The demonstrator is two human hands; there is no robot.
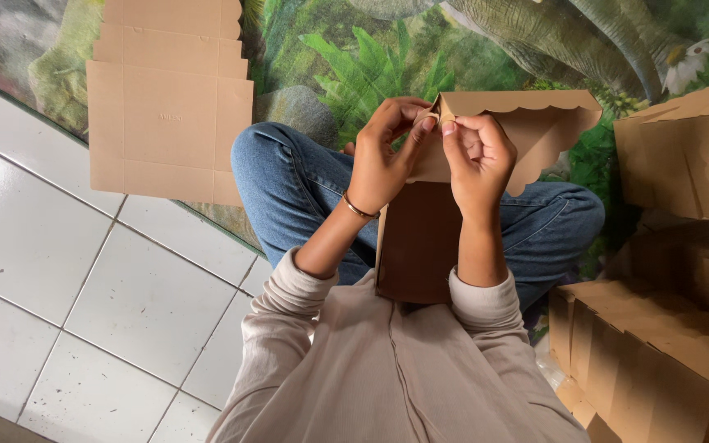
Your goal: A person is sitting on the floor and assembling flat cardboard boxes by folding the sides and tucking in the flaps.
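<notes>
I sit cross-legged in blue jeans and hold a brown cardboard box blank (420, 238) upright over my lap. Its top flaps have scalloped edges (535, 131). My left hand (383, 156), with a thin bracelet at the wrist, pinches the upper left corner of the folded flap. My right hand (478, 160) grips the same corner from the right, fingertips nearly touching the left hand's. Both hands are closed on the cardboard.
A stack of flat brown cardboard blanks (166, 98) lies at the upper left on a mat printed with leaves (354, 57). Assembled brown boxes (658, 344) pile up at the right. White floor tiles (59, 279) fill the left side.
</notes>
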